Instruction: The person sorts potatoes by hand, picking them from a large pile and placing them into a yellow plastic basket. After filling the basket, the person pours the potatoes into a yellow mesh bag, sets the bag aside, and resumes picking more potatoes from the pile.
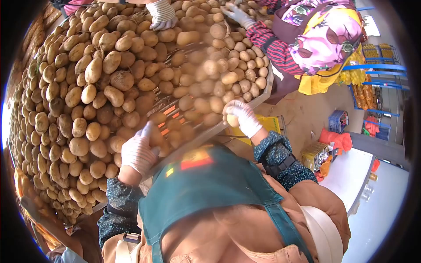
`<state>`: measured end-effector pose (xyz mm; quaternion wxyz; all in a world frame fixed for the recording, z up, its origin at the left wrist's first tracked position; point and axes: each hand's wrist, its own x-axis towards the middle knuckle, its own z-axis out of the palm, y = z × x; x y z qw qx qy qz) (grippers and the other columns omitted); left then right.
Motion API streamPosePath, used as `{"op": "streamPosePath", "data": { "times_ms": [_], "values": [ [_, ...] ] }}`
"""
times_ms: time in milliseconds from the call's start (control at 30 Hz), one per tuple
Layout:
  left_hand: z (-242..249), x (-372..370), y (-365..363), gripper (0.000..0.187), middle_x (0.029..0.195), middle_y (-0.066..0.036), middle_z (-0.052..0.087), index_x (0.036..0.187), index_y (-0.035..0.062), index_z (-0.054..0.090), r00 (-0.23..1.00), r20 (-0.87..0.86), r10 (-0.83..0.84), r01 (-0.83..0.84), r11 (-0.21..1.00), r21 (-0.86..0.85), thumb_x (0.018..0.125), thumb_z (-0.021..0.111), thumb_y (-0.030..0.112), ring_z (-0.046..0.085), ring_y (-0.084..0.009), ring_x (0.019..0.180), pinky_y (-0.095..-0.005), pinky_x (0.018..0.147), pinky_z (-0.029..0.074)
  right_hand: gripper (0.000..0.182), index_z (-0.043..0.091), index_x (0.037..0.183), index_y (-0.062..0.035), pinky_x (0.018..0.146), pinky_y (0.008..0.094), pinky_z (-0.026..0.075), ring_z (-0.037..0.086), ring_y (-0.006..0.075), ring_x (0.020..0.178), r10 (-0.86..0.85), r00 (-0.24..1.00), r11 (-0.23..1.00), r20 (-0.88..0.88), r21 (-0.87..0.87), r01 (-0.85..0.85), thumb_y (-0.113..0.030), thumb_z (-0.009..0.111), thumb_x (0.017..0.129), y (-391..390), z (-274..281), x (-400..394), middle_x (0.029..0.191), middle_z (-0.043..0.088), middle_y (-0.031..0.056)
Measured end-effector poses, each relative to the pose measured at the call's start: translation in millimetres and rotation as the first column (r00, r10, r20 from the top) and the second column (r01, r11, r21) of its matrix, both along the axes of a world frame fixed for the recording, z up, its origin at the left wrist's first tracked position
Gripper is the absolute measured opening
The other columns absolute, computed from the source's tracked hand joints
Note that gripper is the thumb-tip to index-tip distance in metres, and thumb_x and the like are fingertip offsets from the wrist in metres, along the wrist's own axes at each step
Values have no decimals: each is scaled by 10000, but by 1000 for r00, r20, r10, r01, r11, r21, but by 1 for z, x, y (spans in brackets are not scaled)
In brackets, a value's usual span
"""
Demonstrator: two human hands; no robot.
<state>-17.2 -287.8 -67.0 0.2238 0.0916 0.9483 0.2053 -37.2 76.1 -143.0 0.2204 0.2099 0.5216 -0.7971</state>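
Observation:
My right hand (245,117), in a whitish glove, is closed around a potato (232,120) just above the table's near metal edge (215,131). My left hand (139,152), gloved the same way, is at the near side of the potato heap (94,109). Its thumb and fingers are apart beside potatoes, and nothing shows firmly gripped in it. Between the hands, potatoes lie loosely over a slatted surface (169,118) with orange showing through its gaps. A blurred patch veils the potatoes in the middle.
Across the table, a co-worker's gloved hand (162,15) rests on the potatoes. Another person's gloved hand (240,16) reaches in at the upper right. A yellow crate (267,125) stands below my right hand. A blue basket (338,121) and a white-topped table (348,175) are further right.

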Motion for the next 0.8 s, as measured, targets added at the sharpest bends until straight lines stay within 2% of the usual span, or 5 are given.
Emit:
{"op": "streamPosePath", "data": {
  "times_ms": [200,367,633,733,800],
  "values": [
    [-21,-20,26,682,1174,-165,666,1379,77,546,996,-65,-64,68,995,66,756,777,232,685,-337,992,-407,846,557,227,685,1063,-15,666,299,522,648,138,712,377,926,617,-25,753,-231,-124,716,867,1,-6,22,817,705,65],
    [-18,-43,57,712,1233,-186,623,1392,60,497,951,167,-260,302,898,-321,778,780,281,669,-340,1049,-438,845,562,425,639,1244,-49,785,406,549,696,322,847,494,864,287,101,919,-271,-217,699,858,-11,19,8,917,721,161],
    [-26,-43,50,747,1250,-229,622,1394,31,489,982,82,-169,171,985,-20,749,819,209,645,-368,1101,-429,913,549,495,566,1359,-116,836,455,550,676,354,946,691,573,-389,442,894,-221,-189,585,870,-43,-4,-35,1066,667,158],
    [-39,-36,42,738,1289,-209,608,1405,6,478,977,201,70,-151,893,424,757,798,160,632,-350,1135,-425,967,526,451,592,1294,-103,721,453,577,699,345,857,799,569,-212,193,977,-32,-148,631,847,-33,-9,-41,1004,688,177],
    [-35,-29,42,760,1371,-197,557,1451,-3,441,780,613,127,-601,425,677,777,765,135,600,-334,1209,-435,1023,497,443,603,1305,-104,719,422,577,694,287,839,758,653,146,-10,977,-155,-195,662,876,-19,-15,-46,1041,698,145]
  ]
}}
